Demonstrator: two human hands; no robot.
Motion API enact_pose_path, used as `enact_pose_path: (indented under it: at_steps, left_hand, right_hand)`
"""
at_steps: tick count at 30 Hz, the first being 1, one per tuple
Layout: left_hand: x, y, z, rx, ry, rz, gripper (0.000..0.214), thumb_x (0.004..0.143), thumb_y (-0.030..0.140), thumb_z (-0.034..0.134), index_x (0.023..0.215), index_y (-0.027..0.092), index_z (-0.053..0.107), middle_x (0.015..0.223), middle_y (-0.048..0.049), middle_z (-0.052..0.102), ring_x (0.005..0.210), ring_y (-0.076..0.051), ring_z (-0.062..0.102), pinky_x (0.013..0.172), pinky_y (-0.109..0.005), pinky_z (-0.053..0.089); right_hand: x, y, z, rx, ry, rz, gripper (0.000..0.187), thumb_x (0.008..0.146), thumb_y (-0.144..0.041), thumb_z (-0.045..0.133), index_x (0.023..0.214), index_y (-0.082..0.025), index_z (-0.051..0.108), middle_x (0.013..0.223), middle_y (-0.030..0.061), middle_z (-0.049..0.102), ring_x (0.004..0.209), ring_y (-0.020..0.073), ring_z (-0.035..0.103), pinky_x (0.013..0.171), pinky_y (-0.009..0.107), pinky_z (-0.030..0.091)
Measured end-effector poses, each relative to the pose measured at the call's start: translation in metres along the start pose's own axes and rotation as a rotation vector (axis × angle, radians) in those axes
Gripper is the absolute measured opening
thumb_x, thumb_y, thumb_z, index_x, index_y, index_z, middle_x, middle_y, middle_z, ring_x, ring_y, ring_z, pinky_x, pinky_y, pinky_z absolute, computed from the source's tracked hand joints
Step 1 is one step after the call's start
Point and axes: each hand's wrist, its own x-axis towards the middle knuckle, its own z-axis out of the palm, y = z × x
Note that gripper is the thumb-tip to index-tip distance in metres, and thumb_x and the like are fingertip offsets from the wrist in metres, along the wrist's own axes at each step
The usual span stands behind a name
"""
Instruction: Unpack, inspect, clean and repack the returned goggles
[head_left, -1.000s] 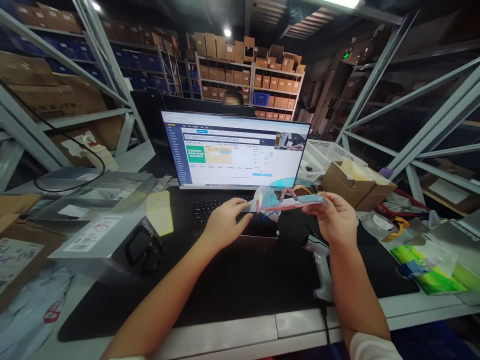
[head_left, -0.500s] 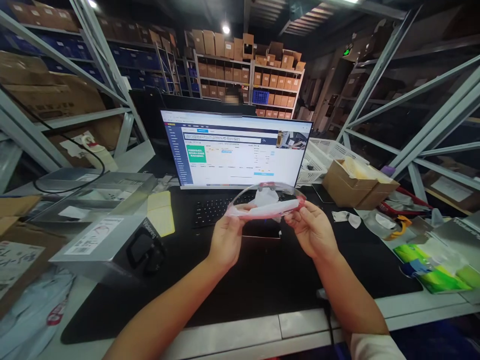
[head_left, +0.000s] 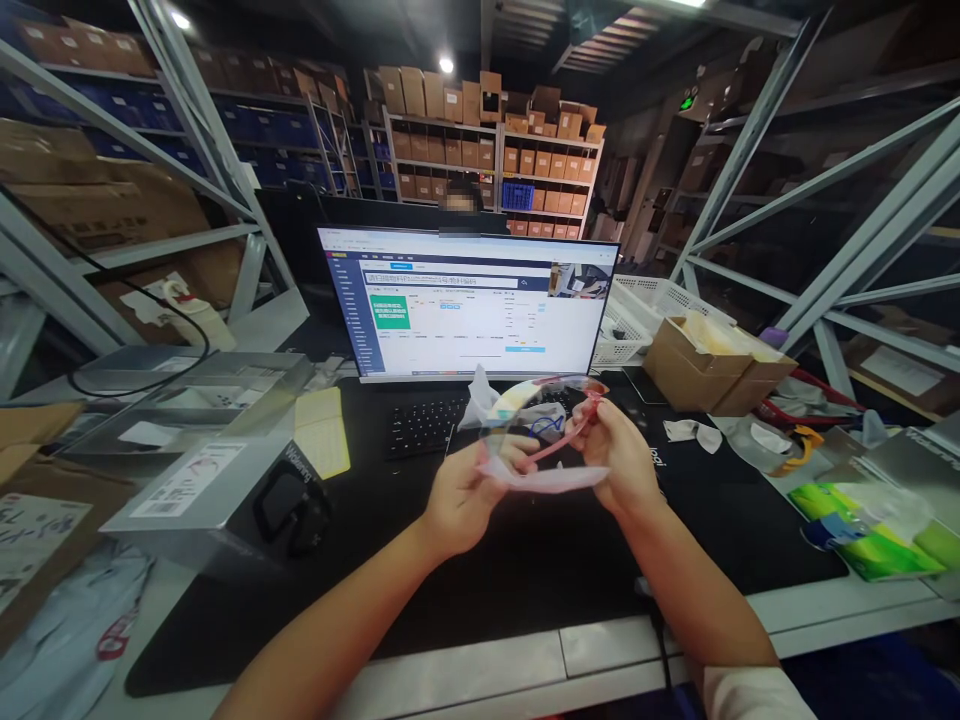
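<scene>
Both my hands hold a pair of clear glasses with pink-red arms in a thin clear plastic wrap, above the black desk mat. My left hand grips the left end from below, fingers closed. On the right end my right hand pinches the pink arm. The black keyboard and the lit monitor lie just behind the glasses.
A silver box with a label sits at left beside a yellow pad. An open cardboard box and white basket stand at right, green packets nearer. Another person sits behind the monitor. Metal shelving surrounds the desk.
The glasses came from the right into both hands, then dropped lower and tilted. My left hand left the keyboard and took hold of the left end.
</scene>
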Motion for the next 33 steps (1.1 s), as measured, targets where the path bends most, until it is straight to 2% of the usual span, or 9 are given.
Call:
enact_pose_path:
  at_steps: [2, 4, 8, 10, 12, 17, 24, 30, 33]
  left_hand:
    - [0.001, 0.004, 0.002, -0.109, -0.135, -0.123, 0.046, 0.098, 0.055, 0.052, 0.087, 0.016, 0.074, 0.087, -0.0125, 0.072, 0.101, -0.029, 0.07, 0.091, -0.041, 0.052]
    - [0.003, 0.006, 0.006, -0.311, -0.166, -0.274, 0.05, 0.098, 0.057, 0.05, 0.08, 0.015, 0.071, 0.078, -0.0105, 0.07, 0.083, -0.024, 0.071, 0.081, -0.037, 0.054]
    - [0.013, 0.009, 0.008, -0.712, -0.018, -0.486, 0.045, 0.094, 0.055, 0.059, 0.071, 0.017, 0.054, 0.057, 0.0036, 0.052, 0.043, -0.01, 0.052, 0.056, -0.028, 0.051]
    - [0.018, 0.011, 0.003, -0.777, 0.065, -0.567, 0.042, 0.092, 0.053, 0.064, 0.075, 0.017, 0.052, 0.056, 0.0075, 0.045, 0.037, -0.005, 0.038, 0.048, -0.022, 0.044]
    - [0.022, 0.014, -0.004, -0.766, 0.121, -0.638, 0.037, 0.092, 0.051, 0.066, 0.081, 0.017, 0.054, 0.058, 0.0088, 0.04, 0.039, -0.002, 0.029, 0.045, -0.017, 0.036]
    - [0.026, 0.015, -0.009, -0.679, 0.221, -0.656, 0.032, 0.094, 0.047, 0.066, 0.095, 0.015, 0.061, 0.063, 0.0075, 0.04, 0.044, -0.001, 0.029, 0.047, -0.015, 0.032]
    - [0.018, 0.01, 0.017, -0.74, 0.385, -0.583, 0.03, 0.088, 0.043, 0.073, 0.092, 0.015, 0.062, 0.064, 0.0048, 0.046, 0.051, -0.006, 0.043, 0.052, -0.02, 0.039]
    - [-0.002, 0.001, 0.044, -0.766, 0.29, -0.73, 0.035, 0.092, 0.052, 0.064, 0.091, 0.017, 0.059, 0.059, 0.0054, 0.044, 0.046, -0.006, 0.036, 0.051, -0.021, 0.03]
    - [-0.006, 0.004, 0.045, -0.664, 0.037, -0.869, 0.037, 0.091, 0.053, 0.063, 0.087, 0.016, 0.059, 0.056, 0.006, 0.04, 0.045, -0.005, 0.029, 0.049, -0.021, 0.021]
  right_hand:
    - [0.004, -0.002, -0.001, 0.017, -0.031, -0.018, 0.022, 0.084, -0.04, 0.073, 0.083, -0.019, 0.065, 0.076, -0.0001, 0.062, 0.07, 0.0134, 0.061, 0.058, 0.024, 0.046]
    - [0.006, -0.007, -0.003, 0.036, -0.07, -0.045, 0.023, 0.089, -0.042, 0.068, 0.083, -0.022, 0.061, 0.071, -0.0014, 0.059, 0.067, 0.0139, 0.06, 0.06, 0.026, 0.047]
    - [0.006, -0.019, -0.009, -0.001, -0.15, -0.056, 0.027, 0.097, -0.046, 0.061, 0.083, -0.022, 0.057, 0.055, -0.0083, 0.039, 0.044, 0.0074, 0.038, 0.051, 0.023, 0.037]
    - [0.006, -0.022, -0.015, -0.099, -0.209, -0.08, 0.028, 0.098, -0.047, 0.059, 0.086, -0.021, 0.059, 0.053, -0.0095, 0.034, 0.041, 0.006, 0.031, 0.047, 0.022, 0.031]
    - [0.006, -0.024, -0.02, -0.226, -0.24, -0.152, 0.027, 0.098, -0.047, 0.059, 0.091, -0.021, 0.063, 0.053, -0.0086, 0.038, 0.042, 0.0071, 0.036, 0.045, 0.022, 0.03]
    - [0.004, -0.026, -0.027, -0.432, -0.257, -0.211, 0.026, 0.099, -0.045, 0.059, 0.106, -0.021, 0.066, 0.06, -0.0052, 0.054, 0.049, 0.0112, 0.055, 0.05, 0.025, 0.042]
    - [-0.001, -0.016, -0.014, -0.263, -0.198, -0.216, 0.025, 0.097, -0.046, 0.061, 0.101, -0.021, 0.061, 0.061, -0.0047, 0.062, 0.055, 0.0159, 0.065, 0.058, 0.031, 0.054]
    - [0.002, -0.019, -0.01, -0.209, -0.049, -0.363, 0.024, 0.095, -0.045, 0.065, 0.097, -0.021, 0.062, 0.063, -0.0039, 0.064, 0.057, 0.0148, 0.066, 0.061, 0.031, 0.056]
    - [0.006, -0.027, -0.016, -0.202, 0.013, -0.427, 0.023, 0.095, -0.043, 0.065, 0.096, -0.021, 0.063, 0.063, -0.0038, 0.063, 0.058, 0.0138, 0.064, 0.062, 0.03, 0.056]
